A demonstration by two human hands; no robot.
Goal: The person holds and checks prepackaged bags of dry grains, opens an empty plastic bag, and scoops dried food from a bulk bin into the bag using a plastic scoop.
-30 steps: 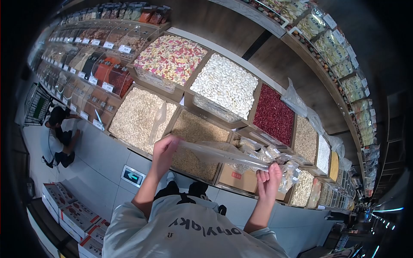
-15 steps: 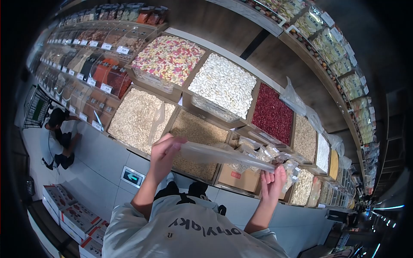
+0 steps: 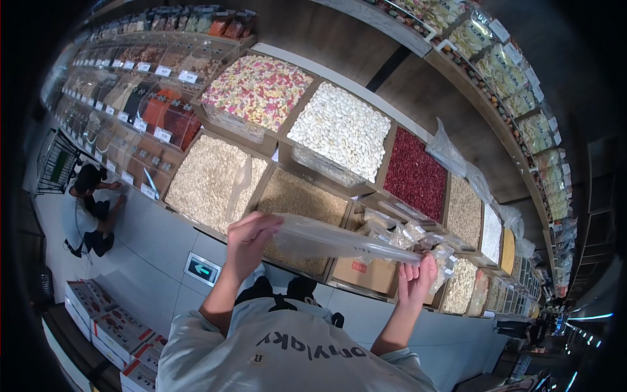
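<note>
A clear plastic bag (image 3: 333, 239) is stretched between my two hands, over the front row of bulk bins. My left hand (image 3: 251, 238) pinches one end, near the bin of oat flakes (image 3: 202, 175). The other end is pinched by my right hand (image 3: 417, 271), lower and to the right. Through the bag part of a bin of brown grain (image 3: 304, 196) shows, along with small packed bags (image 3: 385, 228) beside it. In the oat flakes lies a clear scoop (image 3: 240, 186). The bag looks flat, with nothing visible inside.
Behind are bins of coloured flakes (image 3: 258, 91), white beans (image 3: 339, 127) and red beans (image 3: 415, 173). A crouching person (image 3: 91, 209) is at the left by a cart (image 3: 57, 160). Stacked boxes (image 3: 117, 330) stand at lower left. A plastic bag roll (image 3: 450, 153) hangs behind the bins.
The bag sags a little wider between my hands, and my left hand has dipped slightly. The crouching person's arm has shifted.
</note>
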